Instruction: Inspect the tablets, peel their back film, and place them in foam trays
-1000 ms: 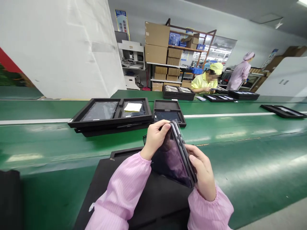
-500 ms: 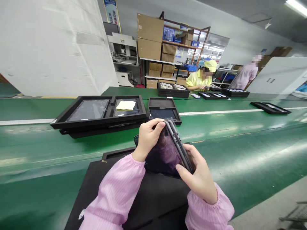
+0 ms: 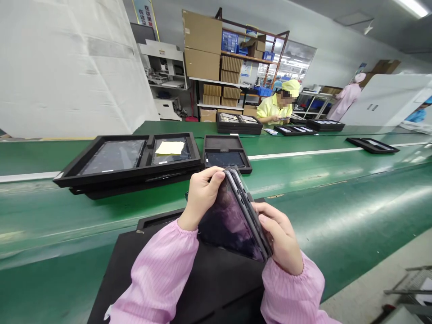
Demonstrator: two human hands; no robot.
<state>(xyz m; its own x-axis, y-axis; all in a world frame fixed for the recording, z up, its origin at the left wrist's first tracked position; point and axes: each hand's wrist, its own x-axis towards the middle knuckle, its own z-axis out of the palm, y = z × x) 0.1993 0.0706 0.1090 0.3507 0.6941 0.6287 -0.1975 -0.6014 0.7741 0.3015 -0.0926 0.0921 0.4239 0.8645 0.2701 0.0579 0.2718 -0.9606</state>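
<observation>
Two thin tablets [image 3: 232, 220] stand tilted face to face between my hands, with clear film sticking out at their top edge. My left hand [image 3: 204, 193] pinches the upper left corner, thumb on top. On the right, my right hand [image 3: 280, 234] holds the tablets' long side edge, its thumb along the edge and its fingers partly hidden behind. The dark glossy screen of the nearer tablet faces me and carries reflections. Below them lies a black foam tray [image 3: 216, 288], partly covered by my forearms.
Ahead on the green bench, a black tray stack [image 3: 135, 173] holds screens and a yellow paper note [image 3: 170, 147]. Beside it sits a smaller black tray [image 3: 227, 146]. A co-worker in yellow [image 3: 276, 108] handles something across the bench; more trays [image 3: 239, 126] lie there.
My right thumb has moved off the nearer screen up onto the side edge. The tablets remain in both hands, and the view has shifted slightly.
</observation>
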